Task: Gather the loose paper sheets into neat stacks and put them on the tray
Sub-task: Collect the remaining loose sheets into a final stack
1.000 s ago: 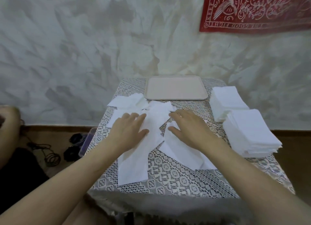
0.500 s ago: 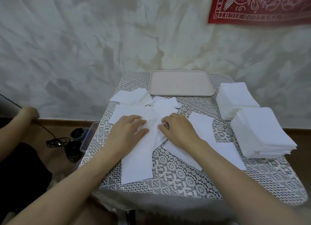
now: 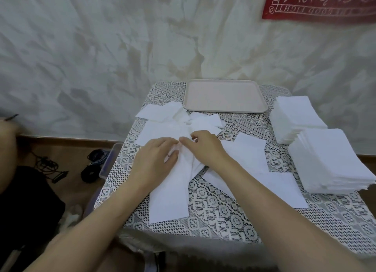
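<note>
Mottled grey-white plaster covers the wall (image 3: 101, 48) behind your table (image 3: 213, 210), and a red printed cloth (image 3: 325, 3) hangs at the top right. White lace covers the tabletop. At its far edge, close to the wall, sits the pale pink tray (image 3: 225, 97); all the paper lies off it, on the lace.

The loose paper sheets (image 3: 168, 198) are spread across the middle of the table, overlapping at odd angles. Some fan out to the far left, just beside the tray's near left corner. One long sheet runs toward you from under your left hand (image 3: 156, 160). Others lie to the right, under your right forearm.

Your left hand rests palm down on the pile, fingers straight and together, pressing the paper. Your right hand (image 3: 203, 147) sits just beside it, thumb reaching to your left fingertips. Its fingers bend down onto the sheets, and you cannot tell from here whether they pinch one or only press.

Two tall stacks stand on the right side, the far stack (image 3: 295, 117) just beside the near stack (image 3: 333, 160). Dark cables (image 3: 48, 166) lie on the floor to the left
</note>
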`<state>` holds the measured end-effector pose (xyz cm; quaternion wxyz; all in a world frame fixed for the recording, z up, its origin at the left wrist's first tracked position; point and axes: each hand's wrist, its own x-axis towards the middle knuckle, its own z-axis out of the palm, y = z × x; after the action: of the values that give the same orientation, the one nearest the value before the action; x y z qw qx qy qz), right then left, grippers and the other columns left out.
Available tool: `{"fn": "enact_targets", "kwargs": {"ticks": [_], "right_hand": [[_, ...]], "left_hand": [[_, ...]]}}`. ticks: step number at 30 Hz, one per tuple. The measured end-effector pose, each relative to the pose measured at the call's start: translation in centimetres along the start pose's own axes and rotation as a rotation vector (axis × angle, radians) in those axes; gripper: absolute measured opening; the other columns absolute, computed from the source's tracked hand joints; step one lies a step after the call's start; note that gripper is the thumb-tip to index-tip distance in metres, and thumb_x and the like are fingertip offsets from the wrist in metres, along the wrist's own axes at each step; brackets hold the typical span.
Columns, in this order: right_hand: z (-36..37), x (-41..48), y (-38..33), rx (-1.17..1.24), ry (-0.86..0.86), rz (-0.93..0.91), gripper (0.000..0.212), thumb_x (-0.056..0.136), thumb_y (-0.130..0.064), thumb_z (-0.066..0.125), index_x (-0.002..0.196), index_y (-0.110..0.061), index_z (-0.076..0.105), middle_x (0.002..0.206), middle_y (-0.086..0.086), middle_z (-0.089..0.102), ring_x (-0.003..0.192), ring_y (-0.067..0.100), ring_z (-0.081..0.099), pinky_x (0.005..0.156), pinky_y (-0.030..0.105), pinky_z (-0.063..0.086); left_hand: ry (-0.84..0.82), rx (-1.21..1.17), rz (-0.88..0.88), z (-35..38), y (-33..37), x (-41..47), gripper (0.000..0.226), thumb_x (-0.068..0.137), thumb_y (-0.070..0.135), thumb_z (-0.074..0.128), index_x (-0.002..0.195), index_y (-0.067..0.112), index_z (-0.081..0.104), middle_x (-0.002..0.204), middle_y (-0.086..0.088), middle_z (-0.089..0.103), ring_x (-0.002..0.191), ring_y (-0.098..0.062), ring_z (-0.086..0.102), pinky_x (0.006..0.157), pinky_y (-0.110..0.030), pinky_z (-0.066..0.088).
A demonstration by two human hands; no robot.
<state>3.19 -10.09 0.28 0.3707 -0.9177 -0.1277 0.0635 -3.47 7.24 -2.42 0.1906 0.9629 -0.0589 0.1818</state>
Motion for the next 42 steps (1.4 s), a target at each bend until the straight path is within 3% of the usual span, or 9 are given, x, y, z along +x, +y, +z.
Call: {"fn": "enact_targets", "kwargs": {"ticks": [6,10,16,20,24,31,34,37,42], "right_hand": [[-0.6,0.7,0.4,0.021,-0.043,0.037,0.041,0.093,-0.031,0.066,0.069,-0.018,0.036,0.072,0.006,0.044,0.065,0.023,0.037,0.058,0.036,0.023],[-4.0,0.6,2.2,-0.011,0.059,0.067,0.033,0.092,-0.027,0.066,0.07,-0.015,0.045,0.067,0.007,0.045,0.066,0.024,0.038,0.057,0.036,0.024],[-7.8,-1.7,7.2,-0.066,0.087,0.086,0.035,0.094,-0.032,0.068,0.07,-0.016,0.049,0.064,-0.003,0.049,0.061,0.017,0.043,0.053,0.031,0.027],[-7.9,-2.8,8.3,-0.073,0.154,0.038,0.025,0.092,-0.042,0.07,0.088,-0.019,0.059,0.073,-0.005,0.06,0.066,0.016,0.053,0.059,0.031,0.036],[-7.9,-3.5,9.4,-0.009,0.142,0.008,0.013,0.092,-0.037,0.071,0.1,-0.027,0.067,0.075,-0.009,0.062,0.069,0.01,0.057,0.062,0.029,0.04],[-8.0,-3.5,9.6,0.055,0.145,0.032,0.041,0.091,-0.034,0.073,0.13,-0.032,0.061,0.092,-0.016,0.064,0.088,0.014,0.066,0.082,0.038,0.054],[-8.1,-3.3,9.2,0.014,0.147,0.025,0.046,0.09,-0.035,0.073,0.134,-0.031,0.059,0.103,-0.011,0.065,0.093,0.017,0.064,0.087,0.039,0.052],[-8.0,-3.7,9.5,-0.017,0.173,0.015,0.048,0.09,-0.033,0.074,0.135,-0.03,0.057,0.107,-0.007,0.061,0.086,0.014,0.057,0.079,0.034,0.045],[-7.8,-4.7,9.9,-0.112,0.215,-0.034,0.04,0.094,-0.033,0.07,0.133,-0.035,0.06,0.115,-0.008,0.05,0.087,0.006,0.057,0.081,0.031,0.044]], "left_hand": [[-0.002,-0.033,-0.01,0.3,0.0,0.2,0.033,0.098,0.032,0.068,0.128,0.018,0.068,0.124,0.004,0.071,0.108,-0.02,0.065,0.081,-0.028,0.043],[-0.015,-0.07,0.083,0.9,1.2,1.3,0.026,0.099,0.029,0.068,0.123,0.021,0.069,0.121,0.006,0.071,0.107,-0.021,0.065,0.08,-0.03,0.047],[-0.069,-0.134,0.178,2.6,4.2,2.7,0.017,0.102,0.023,0.064,0.115,0.019,0.074,0.119,0.007,0.072,0.104,-0.019,0.064,0.08,-0.039,0.055],[-0.059,-0.153,0.191,3.7,5.0,2.5,0.012,0.099,0.021,0.068,0.107,0.02,0.077,0.114,0.007,0.072,0.096,-0.02,0.067,0.077,-0.039,0.057],[-0.064,-0.16,0.162,3.8,4.9,2.5,0.015,0.099,0.028,0.069,0.11,0.021,0.077,0.12,0.009,0.072,0.105,-0.018,0.067,0.083,-0.036,0.056],[-0.06,-0.127,0.12,4.1,5.2,3.6,0.038,0.096,0.039,0.073,0.131,0.026,0.066,0.124,0.01,0.068,0.108,-0.016,0.06,0.084,-0.033,0.046],[-0.002,-0.124,0.178,4.7,5.9,4.1,0.023,0.095,0.031,0.076,0.117,0.026,0.075,0.111,0.008,0.067,0.096,-0.019,0.059,0.075,-0.034,0.046],[0.028,-0.107,0.219,5.2,6.4,4.1,0.009,0.097,0.024,0.075,0.105,0.023,0.079,0.099,0.006,0.066,0.086,-0.021,0.058,0.069,-0.039,0.051],[0.012,-0.12,0.204,5.1,6.4,3.7,0.006,0.099,0.022,0.071,0.102,0.022,0.077,0.096,0.006,0.067,0.085,-0.023,0.058,0.071,-0.042,0.053]]}}
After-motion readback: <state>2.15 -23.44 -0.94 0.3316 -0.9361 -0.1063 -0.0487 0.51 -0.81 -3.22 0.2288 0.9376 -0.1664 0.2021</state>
